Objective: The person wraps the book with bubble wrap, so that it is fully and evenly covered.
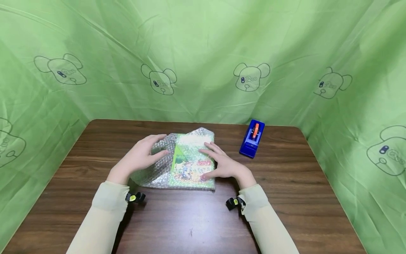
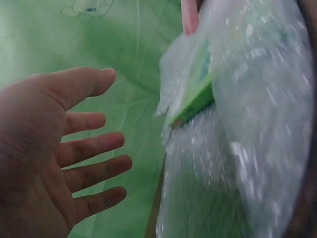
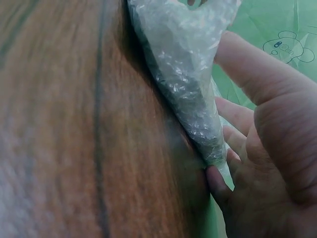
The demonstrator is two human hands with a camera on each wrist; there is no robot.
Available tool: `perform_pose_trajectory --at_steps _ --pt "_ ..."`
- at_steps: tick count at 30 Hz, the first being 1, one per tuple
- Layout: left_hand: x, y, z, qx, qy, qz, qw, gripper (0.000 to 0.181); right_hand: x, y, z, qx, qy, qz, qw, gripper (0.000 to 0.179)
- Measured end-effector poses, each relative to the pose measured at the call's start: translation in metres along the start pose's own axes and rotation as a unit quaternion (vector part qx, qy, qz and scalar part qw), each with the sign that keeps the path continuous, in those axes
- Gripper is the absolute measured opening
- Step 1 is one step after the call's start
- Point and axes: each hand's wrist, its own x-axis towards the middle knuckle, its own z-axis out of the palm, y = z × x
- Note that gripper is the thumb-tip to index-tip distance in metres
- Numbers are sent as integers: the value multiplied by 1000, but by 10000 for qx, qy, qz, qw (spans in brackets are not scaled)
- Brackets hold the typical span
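A flat green item with a colourful printed cover (image 1: 187,171), like a book or thin box, lies on the table inside clear bubble wrap (image 1: 157,176). The wrap covers its face and spreads loose to the left. My left hand (image 1: 139,155) hovers over that loose side, fingers spread; the left wrist view shows nothing in its palm. On the right, my right hand (image 1: 223,165) rests its thumb and fingertips on the wrapped cover, fingers fairly straight. In the right wrist view the folded wrap edge (image 3: 193,99) stands beside the thumb and fingers.
A blue tape dispenser (image 1: 250,144) with an orange wheel stands at the back right of the brown wooden table (image 1: 285,197). Green cloth (image 1: 203,70) with printed bear faces hangs behind and at both sides. Wrist cameras sit on both cuffs.
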Motion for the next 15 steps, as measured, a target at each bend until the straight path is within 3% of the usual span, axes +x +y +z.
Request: perform_pose_trajectory --at_steps 10,15 --pt "-26 -39 -15 76 366 -539 9979 76 0 1 0 36 -36 10 10000 106" --pt "-33 -54 -20 -85 336 -782 9963 80 0 0 0 39 -51 0 10000 107"
